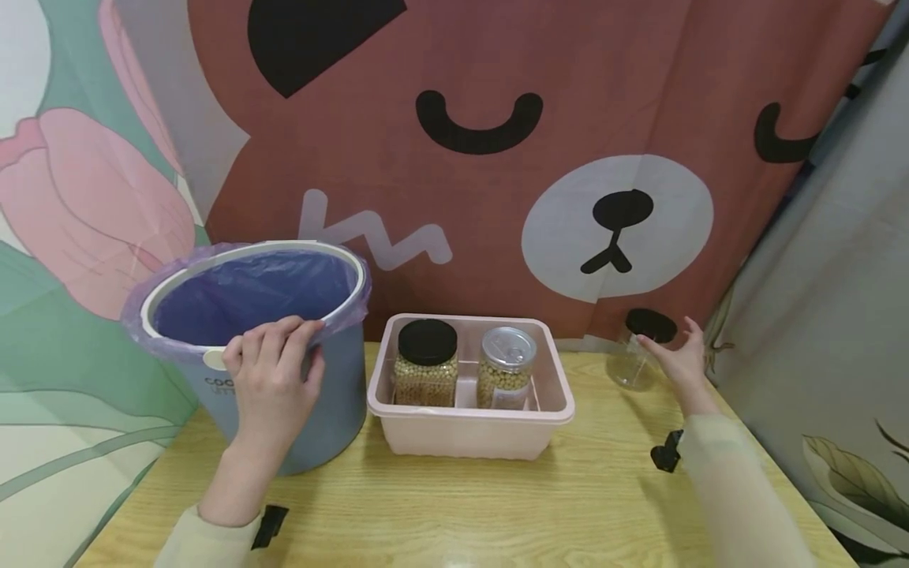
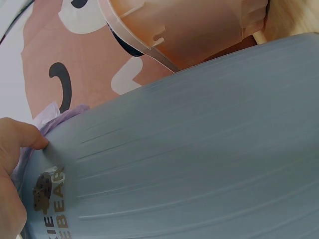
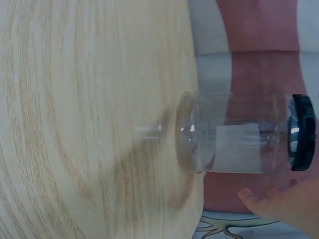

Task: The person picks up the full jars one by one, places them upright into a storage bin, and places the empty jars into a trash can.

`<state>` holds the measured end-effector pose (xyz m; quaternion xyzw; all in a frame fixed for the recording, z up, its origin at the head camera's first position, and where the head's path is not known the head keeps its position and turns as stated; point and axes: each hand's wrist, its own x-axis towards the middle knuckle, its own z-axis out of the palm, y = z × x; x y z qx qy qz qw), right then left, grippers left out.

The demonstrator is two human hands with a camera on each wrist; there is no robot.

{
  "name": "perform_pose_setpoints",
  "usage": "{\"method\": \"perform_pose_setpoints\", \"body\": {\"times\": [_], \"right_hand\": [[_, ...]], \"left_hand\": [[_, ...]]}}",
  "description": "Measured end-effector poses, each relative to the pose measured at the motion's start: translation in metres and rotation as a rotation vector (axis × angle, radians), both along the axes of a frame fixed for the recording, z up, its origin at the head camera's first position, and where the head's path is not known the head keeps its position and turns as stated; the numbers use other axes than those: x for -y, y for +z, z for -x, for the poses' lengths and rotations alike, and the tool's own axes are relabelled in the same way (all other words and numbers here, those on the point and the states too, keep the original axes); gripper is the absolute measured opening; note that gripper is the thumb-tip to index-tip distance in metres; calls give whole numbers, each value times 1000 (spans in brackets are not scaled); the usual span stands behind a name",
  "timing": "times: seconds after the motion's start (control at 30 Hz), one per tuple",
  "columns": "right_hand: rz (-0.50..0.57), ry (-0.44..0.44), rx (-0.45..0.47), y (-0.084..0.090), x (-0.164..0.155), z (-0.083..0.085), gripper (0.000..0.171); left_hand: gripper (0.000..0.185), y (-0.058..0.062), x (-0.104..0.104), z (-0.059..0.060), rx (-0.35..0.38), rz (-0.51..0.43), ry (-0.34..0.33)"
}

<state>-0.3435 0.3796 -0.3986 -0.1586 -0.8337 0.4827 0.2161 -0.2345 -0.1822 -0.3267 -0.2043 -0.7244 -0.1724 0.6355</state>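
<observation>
My left hand (image 1: 273, 379) grips the near rim of a blue trash bin (image 1: 341, 402), fingers over the top and thumb (image 2: 32, 137) against the outer wall. A purple bag (image 1: 256, 284) lines the bin and folds over its rim. At the far right, my right hand (image 1: 683, 359) is beside a clear jar (image 1: 628, 367) with a black lid (image 1: 651, 324). Its thumb and fingers are spread, and the right wrist view shows a gap between the hand and the upright jar (image 3: 239, 144). No contents can be made out in that jar.
Between the hands stands a pale pink basket (image 1: 461, 434). It holds a black-lidded jar of pale round grains (image 1: 426, 375) and a silver-lidded jar of similar grains (image 1: 506, 375). A bear-print cloth (image 1: 483, 205) hangs behind the wooden table (image 1: 454, 513), with a grey curtain (image 1: 817, 315) at right.
</observation>
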Motion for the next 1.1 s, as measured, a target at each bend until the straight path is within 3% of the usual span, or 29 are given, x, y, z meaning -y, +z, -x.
{"method": "perform_pose_setpoints", "body": {"times": [0.37, 0.63, 1.1], "right_hand": [[149, -1, 10, -13, 1, 18, 99], [182, -58, -37, -15, 5, 27, 97], [163, -74, 8, -14, 1, 28, 95]], "left_hand": [[25, -1, 1, 0, 8, -1, 9], [26, -1, 0, 1, 10, 5, 5], [28, -1, 0, 1, 11, 5, 13]]}}
